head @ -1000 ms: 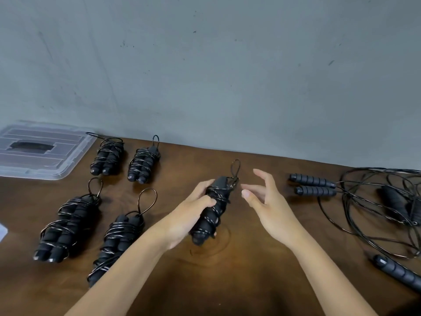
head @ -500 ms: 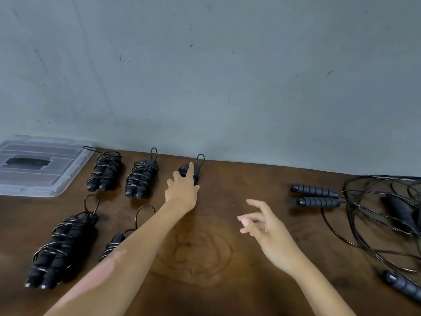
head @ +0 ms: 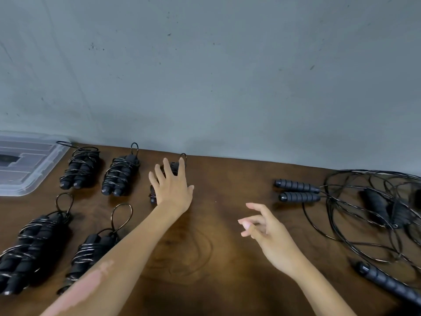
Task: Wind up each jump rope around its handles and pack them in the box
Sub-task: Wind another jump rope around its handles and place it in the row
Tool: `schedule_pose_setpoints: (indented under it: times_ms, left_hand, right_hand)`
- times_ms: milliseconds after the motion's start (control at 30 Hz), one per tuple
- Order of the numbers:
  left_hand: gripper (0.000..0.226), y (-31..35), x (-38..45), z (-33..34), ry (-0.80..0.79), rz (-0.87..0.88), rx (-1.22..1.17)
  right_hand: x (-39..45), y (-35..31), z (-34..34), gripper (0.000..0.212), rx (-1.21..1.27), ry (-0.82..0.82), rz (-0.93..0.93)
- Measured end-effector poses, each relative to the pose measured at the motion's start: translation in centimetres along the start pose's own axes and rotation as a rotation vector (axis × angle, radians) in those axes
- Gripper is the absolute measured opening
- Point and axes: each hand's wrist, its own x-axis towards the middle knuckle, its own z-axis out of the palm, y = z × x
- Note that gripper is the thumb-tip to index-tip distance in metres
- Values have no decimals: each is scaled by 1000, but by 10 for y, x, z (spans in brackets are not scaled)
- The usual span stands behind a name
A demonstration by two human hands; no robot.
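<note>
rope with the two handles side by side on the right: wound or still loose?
Loose. The paired handles lie bare side by side on the table, and their cord runs off into the tangled pile rather than around them.

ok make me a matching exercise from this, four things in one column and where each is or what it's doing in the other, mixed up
Things:
1. box
2. left hand
3. right hand
4. loose ropes

Places or states:
A. tangled at the right of the table
B. far left, against the wall
C. fingers spread over a wound rope
D. above the table, holding nothing

Pairs: 1-B, 2-C, 3-D, 4-A
</note>
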Motion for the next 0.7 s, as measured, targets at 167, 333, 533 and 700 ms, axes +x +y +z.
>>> schedule_pose_setpoints:
  times_ms: [167, 333, 533, 700]
  left_hand:
    - [80, 53, -21, 5, 27, 136, -70]
    - [74, 109, -42, 17, -64, 217, -142]
    - [65, 167, -60, 30, -143, 261, -248]
    - [57, 206, -65, 45, -211, 253, -297]
  right_hand:
    - [-7, 26, -29, 37, -3, 2, 15]
    - [-6, 60, -71, 22, -64, 101, 3]
    - [28, 108, -134, 18, -298, 298, -19]
    - [67, 134, -179, 41, -558, 262, -38]
